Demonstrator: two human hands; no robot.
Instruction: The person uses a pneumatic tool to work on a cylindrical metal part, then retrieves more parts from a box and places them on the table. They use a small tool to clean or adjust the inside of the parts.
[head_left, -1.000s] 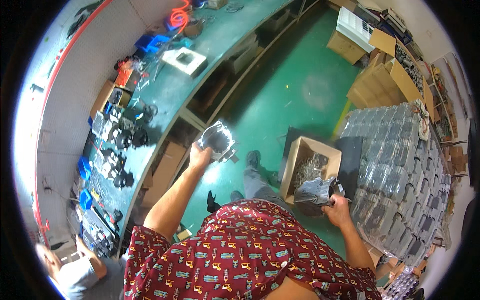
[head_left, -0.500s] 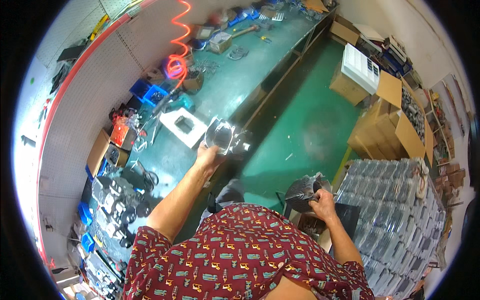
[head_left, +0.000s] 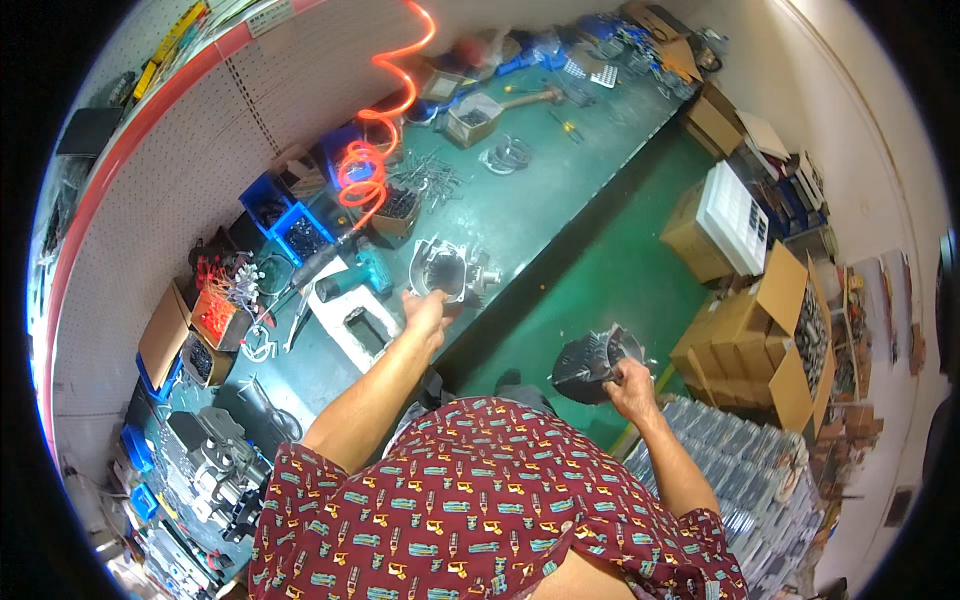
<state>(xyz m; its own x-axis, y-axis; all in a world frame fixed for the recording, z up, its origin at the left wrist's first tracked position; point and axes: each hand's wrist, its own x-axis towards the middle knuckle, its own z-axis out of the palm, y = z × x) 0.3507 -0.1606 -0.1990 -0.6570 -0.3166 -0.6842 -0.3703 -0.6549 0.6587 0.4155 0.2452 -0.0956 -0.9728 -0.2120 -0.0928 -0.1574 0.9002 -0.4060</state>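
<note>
My left hand (head_left: pixel 427 316) grips the lower edge of a silvery cast-metal housing (head_left: pixel 464 266) with a wide round opening. It is held over the front edge of the green workbench (head_left: pixel 530 205). Beside it on the bench lies a white foam block (head_left: pixel 335 318) with a rectangular hole, and a teal power drill (head_left: pixel 372 268) rests just behind. Off to the right, my right hand (head_left: pixel 630 388) is closed on the rim of a dark grey finned metal housing (head_left: pixel 580 368), open-ended and held above the green floor. The fingertips inside its opening are partly hidden.
A coiled orange air hose (head_left: pixel 368 165) hangs over the bench near blue bins (head_left: pixel 300 235) of small parts. Stacked grey parts (head_left: pixel 740 480) stand close by my right forearm. Cardboard boxes (head_left: pixel 735 335) line the right wall. Black metal assemblies (head_left: pixel 215 460) crowd the bench's near left.
My view has turned, with the bench shifting in the picture. The finned housing in my right hand has come away from the stack, farther forward. Both hands keep their hold.
</note>
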